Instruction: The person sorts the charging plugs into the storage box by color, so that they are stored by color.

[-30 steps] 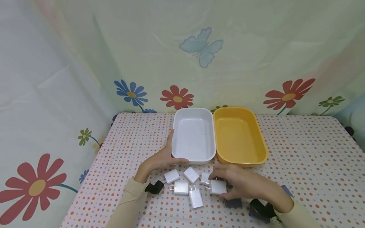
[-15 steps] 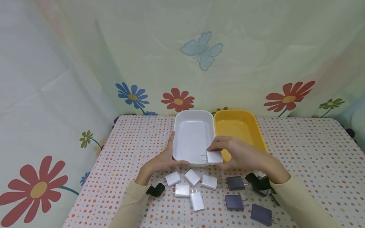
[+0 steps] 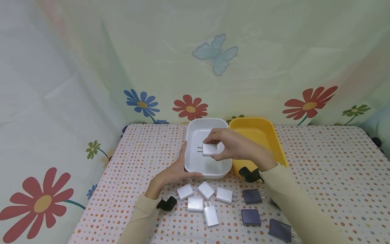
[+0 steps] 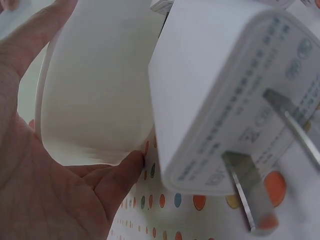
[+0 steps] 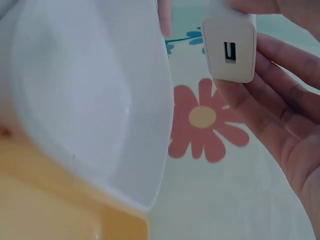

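Observation:
My right hand (image 3: pixel 231 144) pinches a white USB wall charger (image 3: pixel 209 149) over the white tray (image 3: pixel 189 162), its two prongs pointing left. The charger's USB port end (image 5: pixel 230 52) faces the camera in the right wrist view. At the tray's front left corner, my left hand (image 3: pixel 172 171) rests with fingers spread along the left side and thumb along the front. The left wrist view shows that hand (image 4: pixel 45 180) against the tray's outer wall (image 4: pixel 95 85). Another white charger (image 4: pixel 200 90) looms large there, prongs towards the camera.
A yellow tray (image 3: pixel 275 145) stands right beside the white one, partly behind the right arm. Several white chargers (image 3: pixel 195 204) lie in front of the trays. Dark chargers (image 3: pixel 251 217) lie to their right, one partly hidden by the right sleeve (image 3: pixel 298 200).
My right hand has lifted a white charger from the table and carried it up and left, past the yellow tray, over the white tray. The left hand has stayed at the tray's corner.

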The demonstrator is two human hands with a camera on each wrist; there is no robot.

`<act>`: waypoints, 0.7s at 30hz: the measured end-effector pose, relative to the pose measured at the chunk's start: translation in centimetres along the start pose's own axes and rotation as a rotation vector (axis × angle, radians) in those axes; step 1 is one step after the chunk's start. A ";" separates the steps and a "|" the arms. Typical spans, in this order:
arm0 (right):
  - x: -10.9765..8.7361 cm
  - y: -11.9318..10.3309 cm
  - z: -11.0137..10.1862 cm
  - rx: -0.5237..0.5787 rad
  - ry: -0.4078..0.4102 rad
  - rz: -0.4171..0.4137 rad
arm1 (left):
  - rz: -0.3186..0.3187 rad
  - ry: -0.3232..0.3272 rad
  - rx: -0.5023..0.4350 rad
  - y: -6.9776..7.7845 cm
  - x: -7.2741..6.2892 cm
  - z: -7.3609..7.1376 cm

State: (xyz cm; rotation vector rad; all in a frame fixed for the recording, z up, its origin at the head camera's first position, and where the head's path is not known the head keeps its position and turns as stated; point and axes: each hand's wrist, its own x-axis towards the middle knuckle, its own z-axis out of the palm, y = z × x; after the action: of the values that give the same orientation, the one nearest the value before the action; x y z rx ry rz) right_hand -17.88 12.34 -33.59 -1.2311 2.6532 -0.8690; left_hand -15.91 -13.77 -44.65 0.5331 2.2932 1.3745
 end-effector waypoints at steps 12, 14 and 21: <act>3.7 1.4 6.1 -0.035 -0.085 0.045 | -0.019 -0.016 -0.022 -0.1 -0.2 0.0; 3.9 1.8 6.8 -0.026 -0.097 0.064 | -0.019 -0.015 -0.023 -0.1 -0.2 -0.1; 4.4 2.6 8.5 -0.039 -0.137 0.127 | -0.009 -0.012 -0.024 0.1 -0.3 -0.1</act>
State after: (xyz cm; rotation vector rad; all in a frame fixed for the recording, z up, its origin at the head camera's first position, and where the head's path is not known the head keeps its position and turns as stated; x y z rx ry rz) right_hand -19.91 6.60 -41.39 -1.0742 2.6167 -0.6913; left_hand -15.67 -13.99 -44.48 0.5210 2.2640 1.3889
